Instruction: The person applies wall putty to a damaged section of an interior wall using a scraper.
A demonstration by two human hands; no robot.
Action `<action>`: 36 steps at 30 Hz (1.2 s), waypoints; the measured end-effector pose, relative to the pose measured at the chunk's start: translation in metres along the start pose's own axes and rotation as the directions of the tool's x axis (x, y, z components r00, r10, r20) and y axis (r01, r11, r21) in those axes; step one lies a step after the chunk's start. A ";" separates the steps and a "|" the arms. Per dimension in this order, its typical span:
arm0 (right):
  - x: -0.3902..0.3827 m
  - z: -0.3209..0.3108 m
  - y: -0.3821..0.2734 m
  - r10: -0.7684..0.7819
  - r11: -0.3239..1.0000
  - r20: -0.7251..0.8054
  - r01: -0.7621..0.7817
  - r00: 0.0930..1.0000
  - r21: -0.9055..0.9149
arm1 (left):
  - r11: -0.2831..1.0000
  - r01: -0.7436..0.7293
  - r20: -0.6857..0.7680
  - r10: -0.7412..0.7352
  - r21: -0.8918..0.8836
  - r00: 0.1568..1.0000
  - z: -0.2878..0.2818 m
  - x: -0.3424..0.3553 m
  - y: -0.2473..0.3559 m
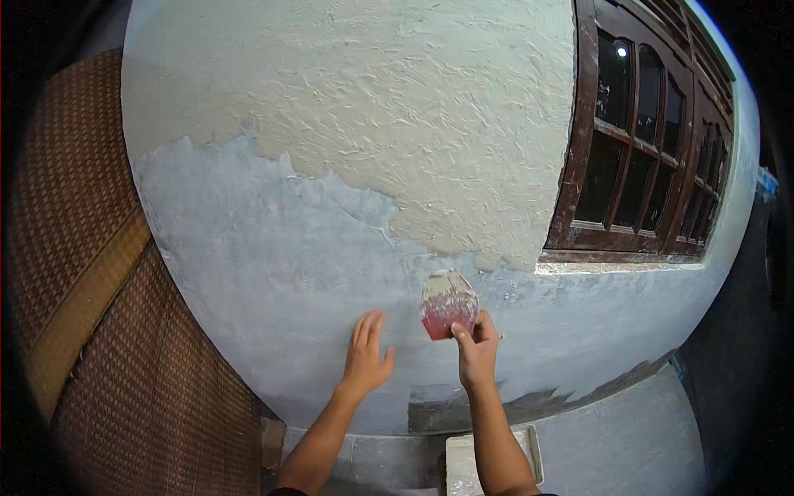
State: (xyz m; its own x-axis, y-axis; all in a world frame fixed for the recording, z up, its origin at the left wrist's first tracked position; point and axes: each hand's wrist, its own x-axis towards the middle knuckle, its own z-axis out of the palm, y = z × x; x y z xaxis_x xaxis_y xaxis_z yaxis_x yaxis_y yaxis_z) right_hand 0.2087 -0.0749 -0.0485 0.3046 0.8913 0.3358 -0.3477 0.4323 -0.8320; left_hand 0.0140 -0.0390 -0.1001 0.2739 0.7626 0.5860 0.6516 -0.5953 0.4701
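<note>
Cream coat (413,107) is covering upper grey wall (273,240) beside brown window (686,186). Your right hand (479,354) is pinching cream-smeared red scraper (445,317) near wall; left hand (365,364) is hovering empty, loosely spread.

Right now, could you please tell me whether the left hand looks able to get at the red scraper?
Probably yes: the left hand looks open and empty, and nothing visible stands between it and the red scraper, though the right hand grips the scraper's lower part.
</note>
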 end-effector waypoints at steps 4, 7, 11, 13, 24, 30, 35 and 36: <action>0.007 0.038 -0.007 -0.216 0.950 -0.041 0.200 0.976 -0.241 | 0.995 -0.071 -0.059 0.076 0.069 0.995 -0.032 0.019 -0.011; 0.006 0.056 -0.004 -0.371 0.848 -0.080 0.303 0.925 -0.435 | 0.985 -0.115 -0.081 0.126 0.128 0.989 -0.049 0.026 -0.019; 0.011 0.081 0.004 -0.671 0.506 0.073 0.529 0.737 -0.681 | 0.964 -0.159 -0.119 0.188 0.215 0.975 -0.067 0.038 -0.031; 0.012 0.086 0.010 -0.741 0.329 0.188 0.593 0.644 -0.735 | 0.952 -0.181 -0.138 0.220 0.247 0.966 -0.071 0.044 -0.033; 0.035 0.091 0.058 -0.693 -0.209 0.517 0.547 0.502 -0.811 | 0.858 -0.287 -0.154 0.381 0.426 0.912 -0.060 0.081 -0.070; 0.042 0.096 0.067 -0.663 -0.274 0.548 0.516 0.510 -0.812 | 0.873 -0.269 -0.134 0.348 0.407 0.928 -0.062 0.080 -0.069; 0.047 0.100 0.072 -0.618 -0.269 0.524 0.469 0.586 -0.841 | 0.871 -0.284 -0.133 0.363 0.402 0.922 -0.061 0.078 -0.070; 0.046 0.101 0.074 -0.618 -0.267 0.524 0.470 0.587 -0.841 | 0.870 -0.283 -0.133 0.362 0.403 0.923 -0.062 0.078 -0.070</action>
State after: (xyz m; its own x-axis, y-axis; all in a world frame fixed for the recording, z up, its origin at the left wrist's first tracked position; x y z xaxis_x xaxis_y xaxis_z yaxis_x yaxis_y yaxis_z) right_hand 0.1077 0.0119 -0.0501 -0.0710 0.3273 0.9422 0.9821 0.1884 0.0085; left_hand -0.0544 0.0462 -0.0467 0.3946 0.4549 0.7983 0.7749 -0.6317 -0.0231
